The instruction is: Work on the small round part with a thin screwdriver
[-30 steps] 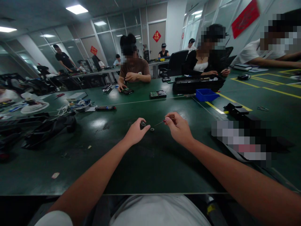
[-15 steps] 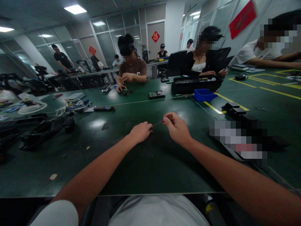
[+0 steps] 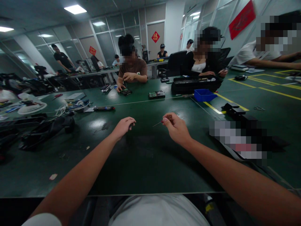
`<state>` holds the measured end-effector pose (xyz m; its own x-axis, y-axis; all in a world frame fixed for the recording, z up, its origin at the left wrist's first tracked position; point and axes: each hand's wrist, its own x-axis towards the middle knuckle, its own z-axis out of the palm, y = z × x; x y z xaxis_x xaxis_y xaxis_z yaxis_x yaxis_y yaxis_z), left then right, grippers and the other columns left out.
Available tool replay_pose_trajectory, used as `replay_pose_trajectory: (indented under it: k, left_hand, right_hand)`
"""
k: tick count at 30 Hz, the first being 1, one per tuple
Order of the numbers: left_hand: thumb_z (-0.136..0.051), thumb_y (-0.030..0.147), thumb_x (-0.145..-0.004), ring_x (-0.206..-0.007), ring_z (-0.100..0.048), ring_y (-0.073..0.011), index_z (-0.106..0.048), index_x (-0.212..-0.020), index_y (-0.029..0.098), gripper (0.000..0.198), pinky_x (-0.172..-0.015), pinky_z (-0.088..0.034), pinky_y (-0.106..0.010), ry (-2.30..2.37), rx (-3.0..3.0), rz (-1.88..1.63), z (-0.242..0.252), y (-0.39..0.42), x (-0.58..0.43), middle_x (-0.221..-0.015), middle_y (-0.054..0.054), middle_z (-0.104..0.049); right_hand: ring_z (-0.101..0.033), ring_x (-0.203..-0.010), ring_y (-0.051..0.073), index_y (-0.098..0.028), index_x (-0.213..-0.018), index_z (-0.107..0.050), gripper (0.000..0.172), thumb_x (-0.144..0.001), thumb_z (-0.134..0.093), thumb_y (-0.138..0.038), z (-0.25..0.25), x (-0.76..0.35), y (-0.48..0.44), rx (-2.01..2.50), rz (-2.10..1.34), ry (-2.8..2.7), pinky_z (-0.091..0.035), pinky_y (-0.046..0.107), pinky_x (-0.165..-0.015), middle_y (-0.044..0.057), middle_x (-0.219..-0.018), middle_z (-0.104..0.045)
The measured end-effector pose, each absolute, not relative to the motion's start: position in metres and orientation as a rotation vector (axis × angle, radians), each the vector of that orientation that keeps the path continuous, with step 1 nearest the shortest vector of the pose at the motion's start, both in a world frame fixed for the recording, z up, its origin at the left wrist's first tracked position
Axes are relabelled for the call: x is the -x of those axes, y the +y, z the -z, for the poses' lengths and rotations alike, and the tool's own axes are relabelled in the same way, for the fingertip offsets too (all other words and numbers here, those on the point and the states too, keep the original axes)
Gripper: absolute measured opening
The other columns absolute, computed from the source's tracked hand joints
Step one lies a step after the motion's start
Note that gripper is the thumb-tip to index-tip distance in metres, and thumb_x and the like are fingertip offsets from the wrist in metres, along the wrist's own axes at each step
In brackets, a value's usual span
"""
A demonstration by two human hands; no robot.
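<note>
My right hand (image 3: 176, 127) is closed round a thin screwdriver (image 3: 157, 124). Its slim metal shaft points left and slightly down over the green table, and a bit of red shows at the fingertips. To the left, my left hand (image 3: 123, 127) is held low over the table, palm down with curled fingers. A small dark spot shows under its fingertips; what it is I cannot make out. A gap separates the shaft's tip from the left hand.
Ahead lie a hard drive (image 3: 156, 94) and a blue bin (image 3: 205, 95). Black parts (image 3: 251, 125) are on the right, a black device (image 3: 49, 130) on the left. A dark cylindrical tool (image 3: 103, 108) lies left of centre. Co-workers sit across the table (image 3: 150, 169).
My left hand has moved left, away from the screwdriver's tip it was touching. The right hand and the screwdriver have stayed in nearly the same place.
</note>
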<state>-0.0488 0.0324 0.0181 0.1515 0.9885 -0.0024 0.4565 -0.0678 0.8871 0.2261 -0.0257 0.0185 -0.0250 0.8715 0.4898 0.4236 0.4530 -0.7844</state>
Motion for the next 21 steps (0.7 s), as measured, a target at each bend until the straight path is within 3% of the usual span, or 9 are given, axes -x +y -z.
replay_pose_trajectory:
  k: [3, 8, 14, 21]
  left_hand:
    - [-0.063, 0.041, -0.081, -0.055, -0.049, -0.0092, -0.062, -0.091, 0.016, 0.027, -0.045, -0.031, -0.020, 1.377, -1.349, -1.075, -0.027, 0.030, 0.078, -0.081, -0.002, -0.058]
    - [-0.055, 0.024, -0.086, -0.054, -0.050, -0.0092, -0.064, -0.098, 0.012, 0.019, -0.047, -0.038, -0.020, 1.496, -0.958, -1.383, -0.049, 0.023, 0.140, -0.076, -0.001, -0.057]
    - [-0.043, 0.008, -0.090, -0.054, -0.050, -0.0062, -0.057, -0.082, 0.014, 0.017, -0.050, -0.038, -0.017, 1.757, -0.732, -1.606, -0.076, -0.005, 0.213, -0.068, 0.003, -0.057]
    - [-0.048, -0.001, -0.076, -0.051, -0.049, -0.0045, -0.052, -0.070, 0.014, 0.017, -0.050, -0.038, -0.011, 2.073, -0.657, -1.637, -0.086, -0.052, 0.275, -0.053, 0.008, -0.053]
  right_hand:
    - [-0.069, -0.080, 0.021, -0.023, -0.098, -0.061, 0.017, -0.097, -0.051, -0.037, -0.018, -0.226, -0.025, 1.146, -0.531, -1.640, -0.050, 0.036, -0.071, 0.004, -0.084, -0.071]
    - [-0.069, -0.080, 0.022, -0.023, -0.100, -0.061, 0.019, -0.097, -0.051, -0.039, -0.013, -0.226, -0.023, 1.132, -0.536, -1.638, -0.051, 0.037, -0.072, 0.004, -0.086, -0.071]
    - [-0.068, -0.078, 0.021, -0.023, -0.099, -0.062, 0.017, -0.097, -0.053, -0.038, -0.013, -0.225, -0.023, 1.147, -0.546, -1.659, -0.049, 0.035, -0.069, 0.004, -0.084, -0.071]
    - [-0.068, -0.077, 0.020, -0.023, -0.099, -0.061, 0.017, -0.096, -0.053, -0.037, -0.015, -0.225, -0.024, 1.156, -0.551, -1.669, -0.049, 0.035, -0.070, 0.003, -0.082, -0.070]
